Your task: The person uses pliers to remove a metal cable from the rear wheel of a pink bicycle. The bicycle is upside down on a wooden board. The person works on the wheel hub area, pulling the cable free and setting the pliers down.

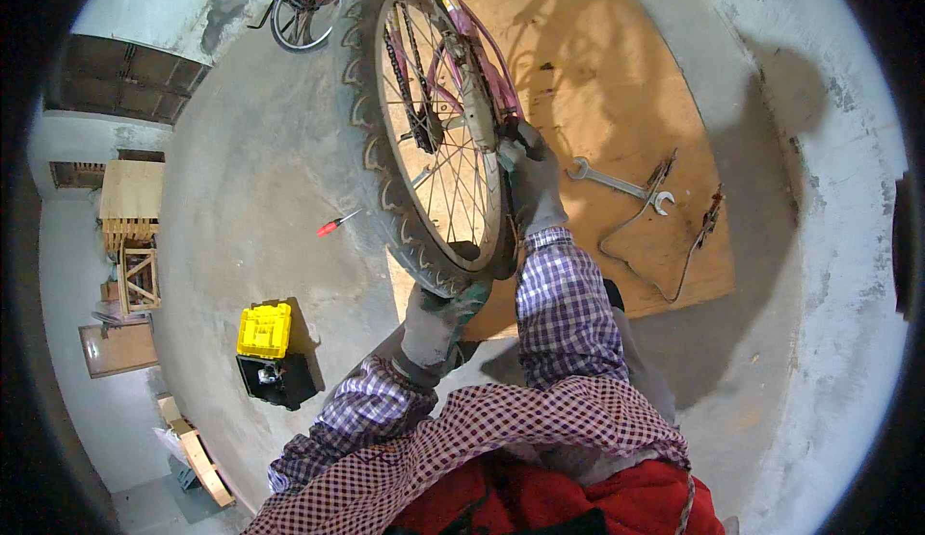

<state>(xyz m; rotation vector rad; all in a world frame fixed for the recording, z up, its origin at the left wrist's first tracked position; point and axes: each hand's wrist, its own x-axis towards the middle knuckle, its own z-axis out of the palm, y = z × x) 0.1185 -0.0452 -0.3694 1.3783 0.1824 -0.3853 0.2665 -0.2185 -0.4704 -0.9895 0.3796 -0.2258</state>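
A bicycle wheel with a knobbly black tyre stands tilted before me, fitted in a pink bicycle frame. Its chain shows through the spokes. Gripping the tyre at its near end is my gloved left hand, with fingertips reaching over the rim. My gloved right hand is closed around the end of a pink frame tube, close to the wheel's right side; part of its grip is hidden. To the right of that hand lies a large open-ended spanner on a wooden board.
A bent cable with brake parts lies on the board. Left on the concrete floor are a red-handled screwdriver and a black toolbox with a yellow lid. Another wheel rests at the back. A wall rises at right.
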